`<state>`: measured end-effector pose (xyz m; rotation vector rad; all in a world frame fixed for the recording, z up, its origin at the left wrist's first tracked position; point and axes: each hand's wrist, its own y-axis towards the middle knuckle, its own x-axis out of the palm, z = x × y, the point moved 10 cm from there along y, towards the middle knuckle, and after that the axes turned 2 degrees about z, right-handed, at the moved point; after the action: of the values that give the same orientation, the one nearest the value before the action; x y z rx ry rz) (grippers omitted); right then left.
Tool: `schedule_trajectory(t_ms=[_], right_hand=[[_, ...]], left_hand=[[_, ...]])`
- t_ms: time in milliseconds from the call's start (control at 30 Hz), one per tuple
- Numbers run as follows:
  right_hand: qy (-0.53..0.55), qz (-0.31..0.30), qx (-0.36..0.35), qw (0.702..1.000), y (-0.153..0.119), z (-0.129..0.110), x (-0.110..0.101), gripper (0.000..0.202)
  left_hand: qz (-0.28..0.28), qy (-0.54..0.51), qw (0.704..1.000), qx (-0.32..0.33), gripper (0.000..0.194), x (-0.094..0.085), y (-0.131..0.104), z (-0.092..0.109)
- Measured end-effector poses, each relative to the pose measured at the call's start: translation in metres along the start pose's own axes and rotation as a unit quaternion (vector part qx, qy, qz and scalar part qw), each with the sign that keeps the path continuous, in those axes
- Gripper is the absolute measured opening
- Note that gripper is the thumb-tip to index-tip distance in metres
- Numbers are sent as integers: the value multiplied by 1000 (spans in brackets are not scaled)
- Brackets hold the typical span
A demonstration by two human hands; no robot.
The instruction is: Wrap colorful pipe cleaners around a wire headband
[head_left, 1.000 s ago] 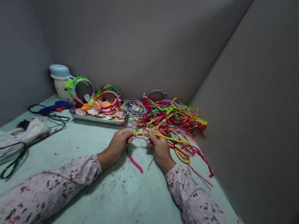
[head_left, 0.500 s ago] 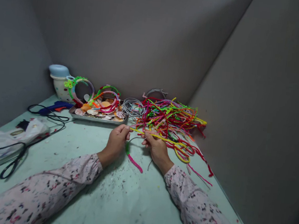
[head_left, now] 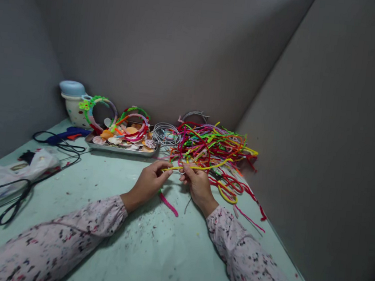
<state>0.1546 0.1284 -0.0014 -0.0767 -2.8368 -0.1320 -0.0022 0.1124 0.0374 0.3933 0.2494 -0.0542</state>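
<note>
A yellow pipe cleaner [head_left: 216, 164] runs between my two hands, its long end sticking out to the right. My left hand [head_left: 151, 179] pinches its left end between thumb and fingers. My right hand [head_left: 198, 186] grips it further along, fingers closed. A thin grey wire also passes between the hands, and its loose end [head_left: 187, 205] hangs below my right hand. Wrapped on the wire's other end, a pink pipe cleaner [head_left: 169, 204] with a bit of green shows below my left hand. Where yellow meets wire is partly hidden by my fingers.
Behind my right hand lies a heap of coloured pipe cleaners [head_left: 214, 143]. Coiled wire [head_left: 167, 134] sits beside a metal tray [head_left: 122, 150] of shells and decorated rings. At left are a dotted bottle [head_left: 72, 104], a blue glue gun [head_left: 67, 136], black cables [head_left: 31, 191] and a plastic bag [head_left: 9, 180].
My left hand has turned and its fingers now reach over the yellow pipe cleaner. The yellow end now points up and right above my right hand.
</note>
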Motion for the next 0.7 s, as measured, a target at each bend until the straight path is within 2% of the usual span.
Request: schedule_trajectory(t_ms=[167,700], right_hand=[[0,-2,2,1000,1,2,-1,28],[2,-10,3,1000,2,4,0,30]], left_hand=[[6,57,997,46,19,-2,-1,11],[18,93,993,65,17,-5,0,23]])
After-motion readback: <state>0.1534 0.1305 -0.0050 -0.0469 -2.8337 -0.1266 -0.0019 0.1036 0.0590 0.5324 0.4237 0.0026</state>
